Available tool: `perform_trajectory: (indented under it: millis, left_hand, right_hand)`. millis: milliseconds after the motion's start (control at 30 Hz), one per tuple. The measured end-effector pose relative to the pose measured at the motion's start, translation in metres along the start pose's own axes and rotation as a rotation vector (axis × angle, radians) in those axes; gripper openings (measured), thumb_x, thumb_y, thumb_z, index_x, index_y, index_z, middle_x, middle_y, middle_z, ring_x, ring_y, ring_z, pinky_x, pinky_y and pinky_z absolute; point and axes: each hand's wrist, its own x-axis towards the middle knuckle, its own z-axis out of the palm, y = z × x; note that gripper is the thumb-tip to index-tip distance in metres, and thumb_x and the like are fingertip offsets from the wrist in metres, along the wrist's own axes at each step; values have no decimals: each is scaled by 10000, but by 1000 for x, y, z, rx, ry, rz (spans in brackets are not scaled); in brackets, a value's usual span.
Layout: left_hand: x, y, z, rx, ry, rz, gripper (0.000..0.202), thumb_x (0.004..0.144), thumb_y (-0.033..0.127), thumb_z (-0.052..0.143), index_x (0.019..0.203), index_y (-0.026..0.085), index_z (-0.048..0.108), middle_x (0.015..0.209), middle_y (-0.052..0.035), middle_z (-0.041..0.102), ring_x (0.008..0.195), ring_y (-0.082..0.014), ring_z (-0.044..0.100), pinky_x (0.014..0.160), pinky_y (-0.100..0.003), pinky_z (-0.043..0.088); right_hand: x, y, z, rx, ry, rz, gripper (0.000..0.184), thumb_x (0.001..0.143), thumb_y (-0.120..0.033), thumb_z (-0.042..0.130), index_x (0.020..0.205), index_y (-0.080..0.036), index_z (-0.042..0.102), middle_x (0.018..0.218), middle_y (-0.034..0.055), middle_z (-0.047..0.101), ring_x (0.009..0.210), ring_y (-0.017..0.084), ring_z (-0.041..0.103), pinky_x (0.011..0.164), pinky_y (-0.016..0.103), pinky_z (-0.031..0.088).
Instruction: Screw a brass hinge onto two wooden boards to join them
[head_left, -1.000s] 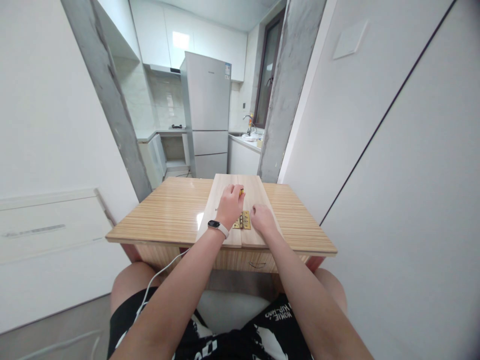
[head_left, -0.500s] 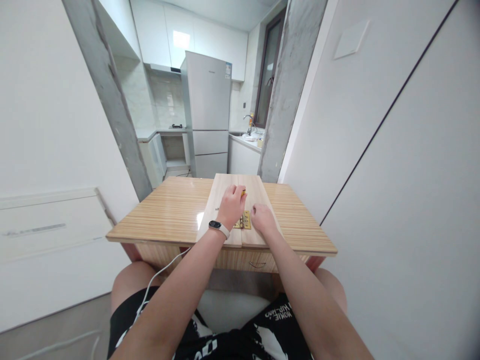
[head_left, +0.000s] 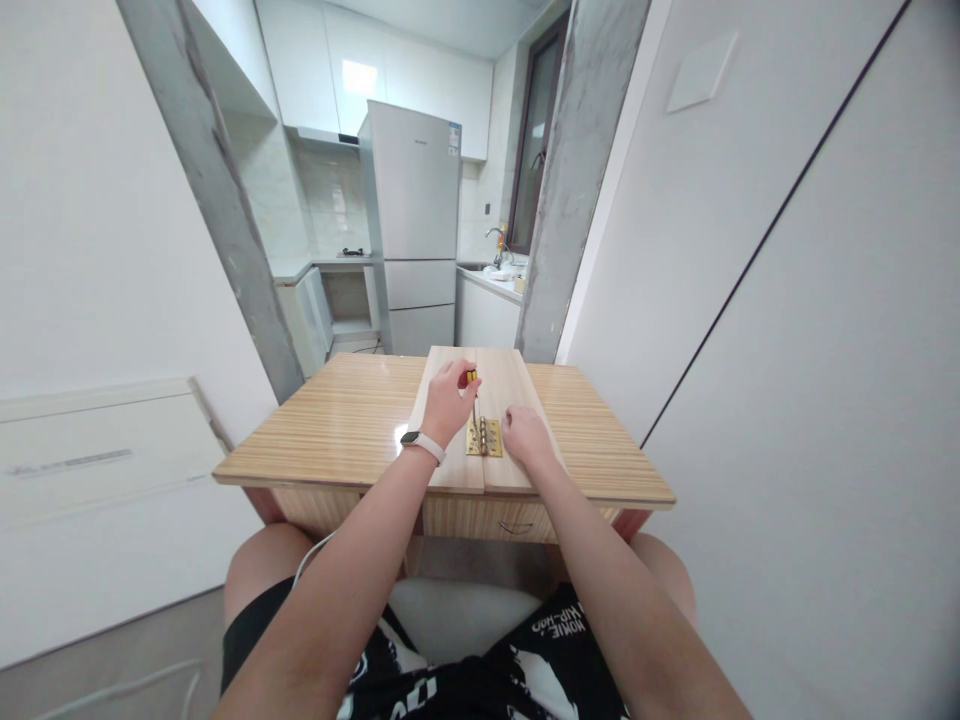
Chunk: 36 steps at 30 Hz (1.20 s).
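Note:
My left hand [head_left: 450,398] is closed around the yellow and black handle of a screwdriver [head_left: 472,378]. The screwdriver's thin shaft runs down to the left leaf of a brass hinge [head_left: 492,438]. That hinge lies open across the seam between two pale wooden boards, the left board [head_left: 450,478] and the right board [head_left: 517,385]. Just right of the hinge, my right hand [head_left: 525,435] rests on the right board with its fingers curled in; whatever may be inside them is hidden.
The boards lie on a striped wooden table [head_left: 345,420] with a drawer [head_left: 465,520] at its front. A white cable [head_left: 311,560] hangs by my left leg. Beyond the table stands a grey fridge [head_left: 416,190], with a sink counter [head_left: 487,290] to its right.
My left hand has shifted left and slightly away from me, uncovering the screwdriver's shaft and the hinge's left leaf. My right hand has stayed in place.

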Motion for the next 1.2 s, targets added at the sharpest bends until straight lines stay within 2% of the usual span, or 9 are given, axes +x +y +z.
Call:
perform_trajectory:
  millis: [267, 467, 567, 633, 767, 833, 933, 1100, 1200]
  left_hand:
    - [12, -7, 1, -84, -92, -4, 203, 874, 119, 663, 1050, 220, 650, 946, -25, 665, 825, -148, 642, 770, -299, 581]
    - [10, -10, 1, -143, -81, -64, 274, 885, 146, 681, 1140, 229, 628, 929, -22, 682, 823, -145, 673, 775, -304, 598]
    - [9, -11, 0, -198, -59, -124, 345, 865, 158, 726, 1170, 227, 583, 900, -17, 698, 811, -150, 699, 756, -302, 604]
    - [9, -12, 0, -214, -46, -151, 303, 849, 171, 755, 1095, 216, 583, 895, -25, 712, 804, -156, 711, 741, -302, 604]
    - [10, -12, 1, -216, -83, -165, 190, 864, 260, 767, 919, 200, 595, 864, -38, 732, 782, -167, 723, 727, -306, 598]
    - [11, -12, 1, -204, -84, -169, 193, 870, 307, 764, 870, 196, 606, 840, -38, 734, 783, -174, 726, 721, -303, 592]
    - [12, -11, 2, -170, -72, -191, 186, 853, 309, 771, 836, 192, 628, 817, -35, 736, 769, -175, 725, 697, -285, 576]
    - [6, -13, 4, -139, -135, -216, 131, 800, 251, 800, 835, 190, 689, 822, -38, 760, 777, -183, 730, 717, -281, 564]
    - [2, -15, 6, -162, -132, -225, 113, 826, 264, 779, 903, 193, 735, 861, -49, 778, 806, -191, 737, 754, -294, 570]
  right_hand:
    - [0, 0, 0, 3, 9, -6, 281, 1026, -280, 449, 1028, -171, 707, 1075, 143, 713, 1064, 241, 595, 959, 318, 385]
    - [1, 2, -3, 85, 38, -6, 297, 1038, -328, 458, 1045, -176, 713, 1076, 132, 728, 1079, 237, 612, 988, 314, 400]
    - [9, -1, -21, 216, 116, -21, 342, 1057, -367, 435, 1151, -170, 699, 1174, 134, 722, 1165, 228, 611, 1056, 323, 396]
    - [17, -9, -42, 348, 155, -60, 393, 1071, -405, 398, 1249, -180, 667, 1266, 127, 699, 1209, 219, 610, 1066, 336, 419]
    - [32, -36, -92, 590, 78, -302, 445, 1065, -396, 413, 1469, -247, 525, 1446, 76, 608, 1214, 182, 631, 985, 325, 510]
    - [37, -50, -114, 555, 42, -407, 425, 1032, -279, 463, 1444, -265, 567, 1428, 45, 626, 1230, 180, 622, 1008, 323, 496]
    - [42, -65, -137, 368, -49, -486, 356, 974, -151, 513, 1249, -258, 712, 1225, 16, 735, 1137, 181, 658, 1008, 297, 464]
    - [48, -76, -147, 79, -93, -463, 193, 958, -210, 590, 1029, -230, 768, 986, 40, 773, 977, 193, 681, 869, 265, 451]
    - [52, -77, -147, -41, -80, -468, 209, 989, -294, 575, 984, -218, 770, 944, 64, 769, 938, 204, 681, 824, 272, 434]
